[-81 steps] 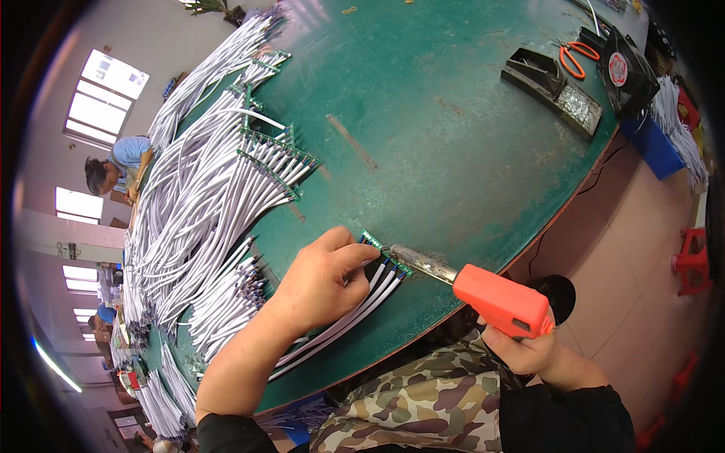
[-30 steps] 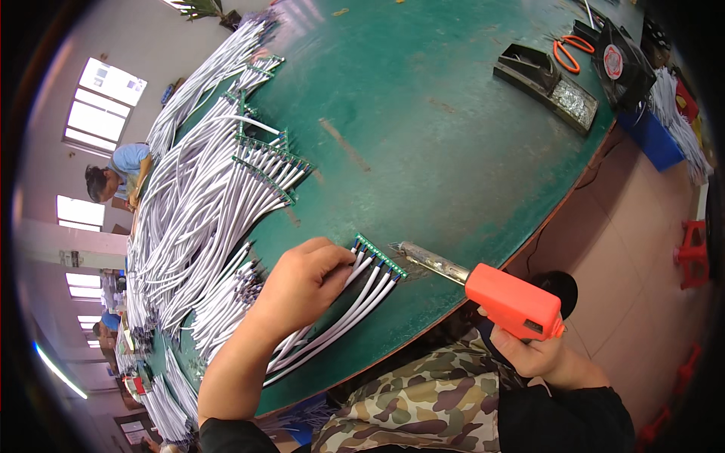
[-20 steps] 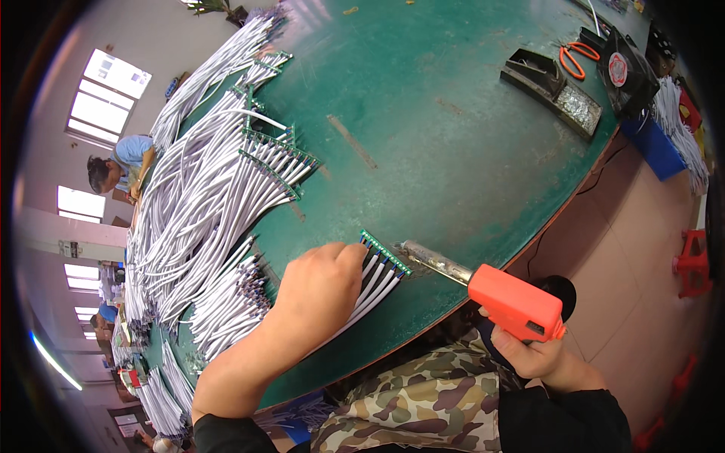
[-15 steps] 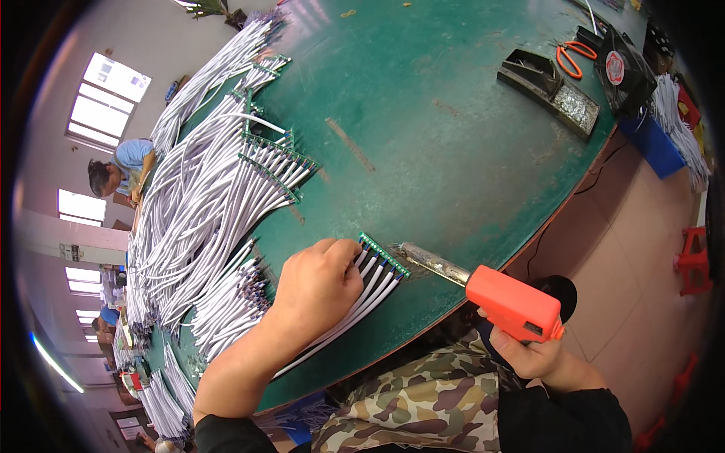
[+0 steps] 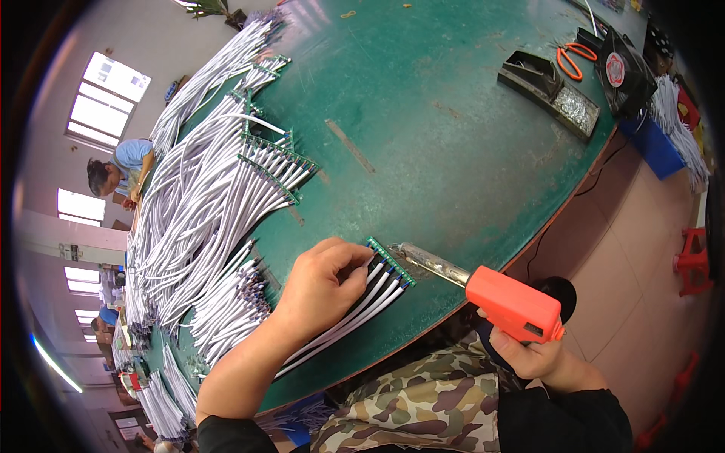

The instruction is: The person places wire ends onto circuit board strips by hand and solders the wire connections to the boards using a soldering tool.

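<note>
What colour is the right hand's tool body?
The tool body is orange-red in the head view.

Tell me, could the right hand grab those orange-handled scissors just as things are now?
Probably not: the right hand is wrapped around the red soldering tool, and the orange-handled scissors lie far up the table, just past the black stand. It would likely need freeing first.

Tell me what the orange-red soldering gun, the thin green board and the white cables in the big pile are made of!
Soldering gun: its body looks like plastic, smooth and evenly coloured; its barrel looks like stained metal, greyish and shiny.
Green circuit board: maybe coated fibreglass, from its green colour; I can't be sure.
White cables: probably bendy plastic outside, smooth and gently curving.
</note>
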The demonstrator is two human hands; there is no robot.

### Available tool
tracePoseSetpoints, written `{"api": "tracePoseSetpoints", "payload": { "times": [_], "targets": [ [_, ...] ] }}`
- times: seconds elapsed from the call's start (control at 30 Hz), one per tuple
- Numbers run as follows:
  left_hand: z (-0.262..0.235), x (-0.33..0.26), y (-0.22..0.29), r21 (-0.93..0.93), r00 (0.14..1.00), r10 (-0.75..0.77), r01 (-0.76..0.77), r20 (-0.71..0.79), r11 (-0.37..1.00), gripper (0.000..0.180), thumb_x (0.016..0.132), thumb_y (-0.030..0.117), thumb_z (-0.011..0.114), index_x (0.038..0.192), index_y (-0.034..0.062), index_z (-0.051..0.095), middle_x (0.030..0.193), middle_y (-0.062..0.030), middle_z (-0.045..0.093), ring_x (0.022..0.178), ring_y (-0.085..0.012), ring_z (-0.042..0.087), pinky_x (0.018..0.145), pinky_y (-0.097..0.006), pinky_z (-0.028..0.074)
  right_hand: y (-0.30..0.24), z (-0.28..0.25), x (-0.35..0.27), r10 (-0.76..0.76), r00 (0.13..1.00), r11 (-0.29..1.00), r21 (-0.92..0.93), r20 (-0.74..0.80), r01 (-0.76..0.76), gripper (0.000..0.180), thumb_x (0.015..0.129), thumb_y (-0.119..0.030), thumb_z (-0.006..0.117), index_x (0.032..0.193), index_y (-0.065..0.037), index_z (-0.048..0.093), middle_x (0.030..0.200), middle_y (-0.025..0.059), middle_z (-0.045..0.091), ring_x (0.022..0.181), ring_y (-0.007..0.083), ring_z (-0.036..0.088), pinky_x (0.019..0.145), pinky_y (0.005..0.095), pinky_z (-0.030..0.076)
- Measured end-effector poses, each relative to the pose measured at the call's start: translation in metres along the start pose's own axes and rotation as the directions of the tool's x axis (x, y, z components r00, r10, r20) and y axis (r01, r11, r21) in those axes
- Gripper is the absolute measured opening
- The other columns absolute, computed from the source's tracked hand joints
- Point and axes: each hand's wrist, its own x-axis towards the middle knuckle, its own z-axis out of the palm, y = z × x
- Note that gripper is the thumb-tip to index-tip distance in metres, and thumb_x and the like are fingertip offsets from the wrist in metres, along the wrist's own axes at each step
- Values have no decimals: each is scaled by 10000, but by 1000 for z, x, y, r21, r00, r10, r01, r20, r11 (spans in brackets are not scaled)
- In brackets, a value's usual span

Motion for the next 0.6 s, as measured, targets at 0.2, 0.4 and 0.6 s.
{"api": "tracePoseSetpoints", "payload": {
  "times": [0.2, 0.4, 0.6],
  "targets": [
    [6, 1, -5, 9, 1000, 18, -17, -14, 1000, 174, 801, -23, 656, 961, 8, 715, 814, -83, 596, 657, -162, 573, 592, -296, 459, -5, -3, 9, 23, 997, 1000, -13, 73, -22, 423, 829, -57, 734, 1217, 48, 602, 1142, 178, 658, 905, 244, 679, 800, 326, 538],
    [6, 4, -7, 159, 976, 217, -212, -14, 964, 214, 758, -43, 660, 950, 37, 706, 824, -108, 593, 686, -253, 599, 601, -338, 481, -5, 2, 12, 35, 998, 998, 42, 43, -36, 430, 831, -33, 733, 1229, 49, 592, 1066, 142, 675, 860, 191, 673, 773, 306, 537],
    [5, 6, -2, 200, 975, 224, -221, 10, 954, 225, 722, -7, 653, 940, 38, 688, 836, -132, 592, 723, -334, 621, 642, -425, 525, -3, 3, 13, 1, 999, 999, 32, 49, -3, 457, 824, -14, 735, 1243, 48, 566, 1031, 120, 679, 805, 167, 666, 741, 288, 531]
  ]
}}
